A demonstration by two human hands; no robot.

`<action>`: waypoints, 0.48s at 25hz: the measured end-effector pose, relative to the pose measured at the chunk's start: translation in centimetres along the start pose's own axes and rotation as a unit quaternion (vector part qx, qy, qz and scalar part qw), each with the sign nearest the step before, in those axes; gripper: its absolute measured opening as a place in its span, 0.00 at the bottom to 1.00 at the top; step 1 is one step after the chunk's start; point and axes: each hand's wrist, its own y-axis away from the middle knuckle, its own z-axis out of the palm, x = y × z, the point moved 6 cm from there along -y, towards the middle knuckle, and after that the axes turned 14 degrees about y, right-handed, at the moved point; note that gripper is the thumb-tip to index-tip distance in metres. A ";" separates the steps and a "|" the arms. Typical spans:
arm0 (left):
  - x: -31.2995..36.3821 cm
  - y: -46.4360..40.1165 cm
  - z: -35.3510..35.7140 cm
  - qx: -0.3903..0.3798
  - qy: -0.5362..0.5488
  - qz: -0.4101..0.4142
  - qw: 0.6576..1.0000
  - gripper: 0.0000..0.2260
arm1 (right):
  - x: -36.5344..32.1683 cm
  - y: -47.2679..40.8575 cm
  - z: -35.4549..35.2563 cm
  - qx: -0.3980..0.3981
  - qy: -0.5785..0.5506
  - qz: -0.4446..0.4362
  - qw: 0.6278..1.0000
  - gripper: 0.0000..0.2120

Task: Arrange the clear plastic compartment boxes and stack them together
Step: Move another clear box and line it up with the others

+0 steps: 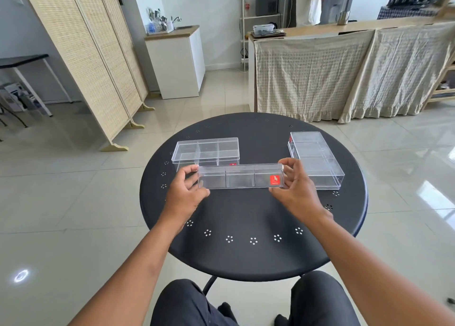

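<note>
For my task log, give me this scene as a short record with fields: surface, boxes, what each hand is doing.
surface: round black table
held box: clear three-compartment box with red sticker, gripped at both ends
left hand: on its left end
right hand: on its right end
left box: resting on table
right box: resting on table, turned lengthwise
stacked: none yet

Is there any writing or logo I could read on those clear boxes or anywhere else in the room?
No text here can be read.
Red sticker on the box held in both hands: a white logo mark, its small print too blurred to read.
Red sticker on the left box: mostly hidden.
Red label on the right box: edge-on, unreadable.
</note>
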 end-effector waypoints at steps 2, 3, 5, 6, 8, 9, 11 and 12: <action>-0.4 0.0 -0.2 -0.001 0.006 -0.009 1.000 0.23 | 0.2 0.4 0.2 -0.017 0.008 -0.007 1.000 0.27; -0.5 -0.1 -0.5 0.001 0.004 -0.008 1.000 0.23 | 0.3 0.6 0.3 -0.025 0.011 -0.008 1.000 0.27; -0.7 -0.4 -0.8 0.008 -0.019 -0.005 1.000 0.22 | 0.4 1.0 0.7 -0.036 0.018 -0.020 0.999 0.26; -0.7 -0.5 -0.9 0.007 -0.042 -0.001 0.999 0.23 | 0.4 1.1 1.0 -0.040 0.028 -0.030 0.998 0.26; -0.6 -0.3 -1.1 0.000 -0.103 0.011 0.995 0.31 | 0.6 1.3 1.5 -0.048 0.056 -0.049 0.996 0.27; -0.5 -0.1 -1.0 -0.004 -0.128 0.018 0.992 0.33 | 0.8 1.4 1.7 -0.053 0.068 -0.055 0.995 0.28; -0.5 0.5 -0.9 -0.008 -0.155 0.031 0.987 0.34 | 1.1 1.6 2.0 -0.052 0.084 -0.054 0.994 0.31; -0.6 0.8 -0.9 -0.008 -0.166 0.038 0.985 0.32 | 1.3 1.7 2.1 -0.052 0.090 -0.050 0.993 0.32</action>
